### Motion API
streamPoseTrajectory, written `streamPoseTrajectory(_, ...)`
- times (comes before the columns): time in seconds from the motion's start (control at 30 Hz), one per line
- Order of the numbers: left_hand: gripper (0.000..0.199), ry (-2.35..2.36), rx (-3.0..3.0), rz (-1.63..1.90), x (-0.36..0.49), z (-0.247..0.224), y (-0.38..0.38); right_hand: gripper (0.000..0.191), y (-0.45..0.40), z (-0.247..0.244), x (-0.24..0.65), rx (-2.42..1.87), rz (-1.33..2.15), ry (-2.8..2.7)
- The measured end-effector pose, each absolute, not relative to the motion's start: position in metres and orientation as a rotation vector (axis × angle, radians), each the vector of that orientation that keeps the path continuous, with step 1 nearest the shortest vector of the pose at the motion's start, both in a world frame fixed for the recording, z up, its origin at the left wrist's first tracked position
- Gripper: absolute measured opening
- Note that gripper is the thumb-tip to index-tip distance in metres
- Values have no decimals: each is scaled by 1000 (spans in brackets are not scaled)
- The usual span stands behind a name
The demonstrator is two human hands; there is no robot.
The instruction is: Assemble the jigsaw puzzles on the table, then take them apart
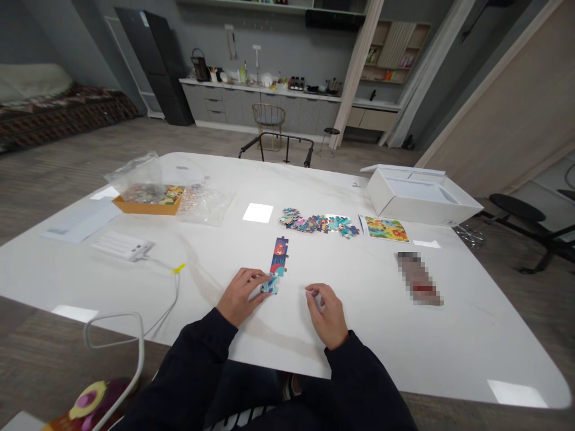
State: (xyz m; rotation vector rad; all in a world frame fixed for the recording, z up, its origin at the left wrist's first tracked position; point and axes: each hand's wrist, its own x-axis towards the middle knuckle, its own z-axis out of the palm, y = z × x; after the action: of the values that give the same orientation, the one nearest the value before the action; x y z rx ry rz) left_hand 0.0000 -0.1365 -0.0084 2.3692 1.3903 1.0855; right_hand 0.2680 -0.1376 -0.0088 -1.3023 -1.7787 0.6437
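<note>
A short upright strip of joined jigsaw pieces (279,254), dark purple at the top with a red figure and teal lower down, lies on the white table (359,365). At its lower end is a light blue puzzle piece (270,286). My left hand (242,294) grips that piece between thumb and fingers; whether it is locked into the strip I cannot tell. To the right of the strip, my right hand (327,314) is loosely curled, fingertips close to the thumb, nothing visible in it. Beyond the strip lies a heap of loose puzzle pieces (309,223).
A colourful picture card (386,229) lies before a white open box (417,194). At left are an orange tray (148,207) of pieces, clear plastic bags (209,203) and a white power bank (121,246) with a cable. A blurred-out object (417,278) lies at right.
</note>
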Motion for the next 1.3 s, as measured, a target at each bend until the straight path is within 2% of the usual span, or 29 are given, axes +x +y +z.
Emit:
streamPoseTrajectory(0.47, 29, 1468, 2481, 851, 7, -9, -133, 16, -138, -10, 270, -1242, 655, -1828)
streamPoseTrajectory(0.7, 30, 1498, 2407, 803, 10, -4, -138, 16, -139, -11, 270, -1245, 661, -1840)
streamPoseTrajectory(0.8, 34, 1455, 2314, 892, 11, 5, -126, 16, -139, -12, 270, -1246, 667, -1844)
streamPoseTrajectory(0.9, 36, 1450, 2178, 1012, 13, 12, -85, 16, -139, -13, 270, -1241, 672, -1848)
streamPoseTrajectory(0.97, 31, 1521, 2056, 1032, 15, 15, -42, 16, -139, -13, 270, -1236, 674, -1843)
streamPoseTrajectory(1.17, 36, 1771, 1682, 1040, 31, 14, 93, 22, -134, -8, 268, -1246, 661, -1773)
streamPoseTrajectory(1.3, 34, 1848, 1603, 1049, 45, 8, 135, 24, -131, -6, 266, -1247, 664, -1760)
